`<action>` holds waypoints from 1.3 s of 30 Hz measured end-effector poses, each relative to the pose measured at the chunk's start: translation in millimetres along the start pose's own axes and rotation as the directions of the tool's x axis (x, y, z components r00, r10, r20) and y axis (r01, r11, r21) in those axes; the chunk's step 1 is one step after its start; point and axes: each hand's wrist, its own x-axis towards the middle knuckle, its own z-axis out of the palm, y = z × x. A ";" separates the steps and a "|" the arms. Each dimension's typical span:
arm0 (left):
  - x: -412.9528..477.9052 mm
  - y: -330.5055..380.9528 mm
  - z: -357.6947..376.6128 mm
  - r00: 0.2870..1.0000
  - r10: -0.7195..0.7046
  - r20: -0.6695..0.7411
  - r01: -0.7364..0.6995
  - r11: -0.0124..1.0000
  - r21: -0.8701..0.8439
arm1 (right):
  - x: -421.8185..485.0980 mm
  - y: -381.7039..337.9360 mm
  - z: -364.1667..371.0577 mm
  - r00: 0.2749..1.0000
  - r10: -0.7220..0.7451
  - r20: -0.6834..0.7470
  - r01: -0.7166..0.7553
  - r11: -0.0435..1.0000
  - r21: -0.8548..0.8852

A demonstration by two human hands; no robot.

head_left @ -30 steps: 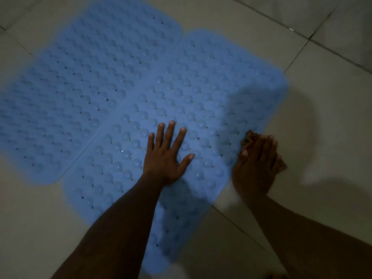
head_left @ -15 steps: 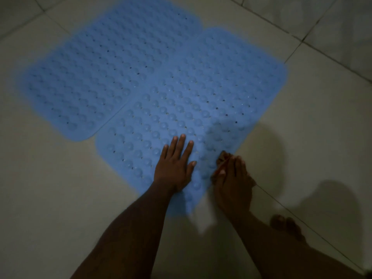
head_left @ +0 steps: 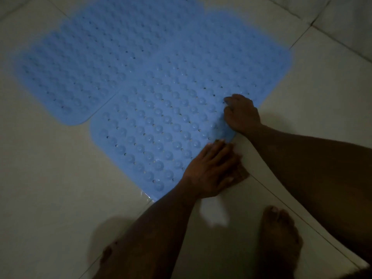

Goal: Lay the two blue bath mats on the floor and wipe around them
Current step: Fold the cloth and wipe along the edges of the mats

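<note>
Two light blue rubber bath mats with rounded corners, raised bumps and small drain holes are laid flat on a pale tiled floor [head_left: 50, 188] in dim light. The first bath mat [head_left: 96, 57] is placed at the far left. The second bath mat [head_left: 171, 121] is set nearer and to the right, and the two are joined along one long edge; whether they overlap there cannot be told. The left hand [head_left: 209, 172] is laid palm down across the near edge of the second bath mat, close to its near right corner. Its fingers are stretched out almost straight and partly rested on the floor, and it is blurred. The right hand [head_left: 241, 115] is placed on the right edge of the same mat, just beyond the left hand, with its fingers curled under. Whether anything is gripped beneath them cannot be told. A wet sheen [head_left: 147, 195] is seen on the floor at the near edge of the second bath mat. A bare foot [head_left: 279, 238] is planted on the floor near the right forearm, and toes of the other foot [head_left: 106, 252] are seen at the near left.
</note>
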 end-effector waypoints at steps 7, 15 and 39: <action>-23.5 13.6 13.0 0.989 -0.084 0.119 0.072 0.992 0.108 | -0.6 -4.9 29.3 0.994 0.014 -0.111 -0.018 0.999 -0.036; -144.9 36.2 -3.8 0.952 -0.269 0.143 0.239 0.951 0.197 | -19.7 -62.7 56.8 0.964 -0.103 -0.246 0.073 0.989 -0.127; -230.2 -24.1 -22.8 0.647 -0.742 -0.179 0.763 0.629 0.150 | -57.7 -203.4 142.6 0.898 -0.430 -0.090 0.415 0.897 -0.154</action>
